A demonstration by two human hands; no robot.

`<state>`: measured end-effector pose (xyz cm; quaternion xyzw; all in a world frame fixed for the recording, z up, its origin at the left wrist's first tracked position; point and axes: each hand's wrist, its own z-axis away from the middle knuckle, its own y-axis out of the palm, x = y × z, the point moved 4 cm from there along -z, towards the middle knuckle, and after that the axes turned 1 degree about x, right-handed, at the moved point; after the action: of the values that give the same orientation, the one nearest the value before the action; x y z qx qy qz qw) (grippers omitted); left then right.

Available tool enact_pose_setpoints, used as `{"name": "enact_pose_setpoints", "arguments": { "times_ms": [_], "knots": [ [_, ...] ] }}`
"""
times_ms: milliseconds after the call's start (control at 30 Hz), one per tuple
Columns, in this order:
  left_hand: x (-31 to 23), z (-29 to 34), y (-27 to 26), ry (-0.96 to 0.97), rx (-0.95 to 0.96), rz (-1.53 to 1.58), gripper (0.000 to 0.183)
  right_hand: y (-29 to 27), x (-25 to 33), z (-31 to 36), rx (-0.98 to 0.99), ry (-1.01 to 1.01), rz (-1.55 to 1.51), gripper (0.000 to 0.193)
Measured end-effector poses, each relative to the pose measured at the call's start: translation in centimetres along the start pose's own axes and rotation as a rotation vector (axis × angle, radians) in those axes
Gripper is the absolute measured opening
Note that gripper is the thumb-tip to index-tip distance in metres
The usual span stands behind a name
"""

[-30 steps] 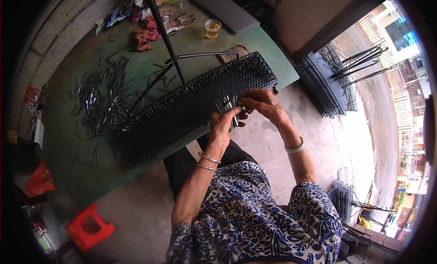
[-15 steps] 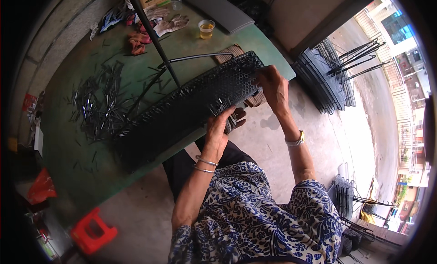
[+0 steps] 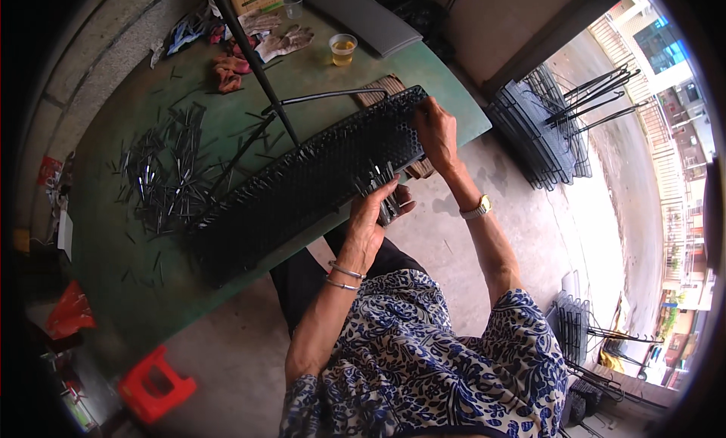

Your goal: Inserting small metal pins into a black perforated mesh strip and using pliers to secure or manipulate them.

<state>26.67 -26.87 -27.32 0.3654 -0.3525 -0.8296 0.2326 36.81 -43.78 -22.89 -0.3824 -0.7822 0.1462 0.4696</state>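
Note:
A long black plastic grid panel (image 3: 302, 188) lies slanted across the green table (image 3: 113, 287). My left hand (image 3: 374, 211) grips a bundle of thin metal pins (image 3: 387, 190) at the panel's near edge. At the panel's right end, my right hand (image 3: 435, 132) rests with its fingers closed over the top corner. A heap of loose metal pins (image 3: 162, 173) is spread on the table to the left of the panel. A thin dark bar (image 3: 325, 98) lies just beyond the panel.
A dark pole (image 3: 253, 60) rises from the table. A cup of yellow drink (image 3: 342, 50), gloves (image 3: 283, 37) and rags sit at the far side. Stacked black racks (image 3: 541, 136) stand on the right, a red stool (image 3: 151, 385) at lower left.
My right hand has moved from beside the left hand out to the panel's right end. The left hand stays at the near edge with the pins.

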Motion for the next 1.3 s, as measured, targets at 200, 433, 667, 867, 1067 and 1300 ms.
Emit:
{"name": "enact_pose_setpoints", "arguments": {
  "times_ms": [200,433,667,867,1067,1300],
  "knots": [
    [-0.4,0.0,0.2,0.06,0.0,-0.04,0.015,0.3,0.0,-0.7,0.14,0.015,0.197,0.012],
    [-0.6,0.3,0.3,0.125,-0.009,-0.07,0.014,0.4,0.6,-0.9,0.223,-0.003,0.264,0.014],
    [-0.6,0.5,0.7,0.119,-0.011,-0.038,0.017,0.0,1.0,-0.2,0.159,-0.017,0.321,0.019],
    [-0.5,0.7,0.5,0.109,-0.047,-0.035,0.018,-0.3,1.1,0.4,0.219,0.053,0.528,0.023],
    [-0.7,0.7,-0.3,0.162,-0.071,-0.056,0.016,-2.0,5.8,3.4,0.853,0.423,-0.291,0.026],
    [-0.8,1.2,0.5,0.236,-0.077,-0.195,0.018,-1.9,5.2,5.8,0.758,0.412,-0.569,0.022]
  ]
}}
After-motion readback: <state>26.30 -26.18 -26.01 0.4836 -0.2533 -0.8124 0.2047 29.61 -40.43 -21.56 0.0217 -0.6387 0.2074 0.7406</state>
